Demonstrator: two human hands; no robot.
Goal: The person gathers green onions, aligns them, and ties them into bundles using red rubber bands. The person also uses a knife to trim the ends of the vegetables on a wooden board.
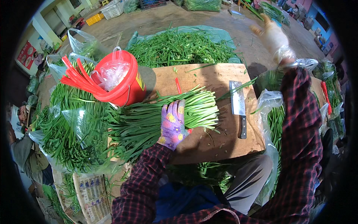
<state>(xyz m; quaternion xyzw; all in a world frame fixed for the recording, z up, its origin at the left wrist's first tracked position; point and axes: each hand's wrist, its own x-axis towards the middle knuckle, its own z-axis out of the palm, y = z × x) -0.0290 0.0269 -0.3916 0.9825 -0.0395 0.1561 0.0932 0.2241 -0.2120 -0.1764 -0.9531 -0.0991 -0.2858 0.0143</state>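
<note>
My left hand (174, 123), in a purple flowered glove, lies around a bunch of long green stalks (139, 120), perhaps garlic chives, on a wooden board (193, 148). The pale cut ends point right. My right hand (272, 36), in a pale glove and blurred, is raised beyond the board's far right corner. Some green stalks (250, 8) show at its fingertips. A cleaver (237, 98) with a dark handle rests on the board's right part, a few loose leaves across its blade. A short red strip (178, 85) lies behind the bunch.
A red bucket (131, 89) holding plastic bags and red strips stands at the board's far left corner. Bagged greens (75, 134) fill the left side, and another bag of greens (275, 120) is at the right. Beyond the board, trimmed leaves (179, 47) are heaped on a green sheet (223, 36).
</note>
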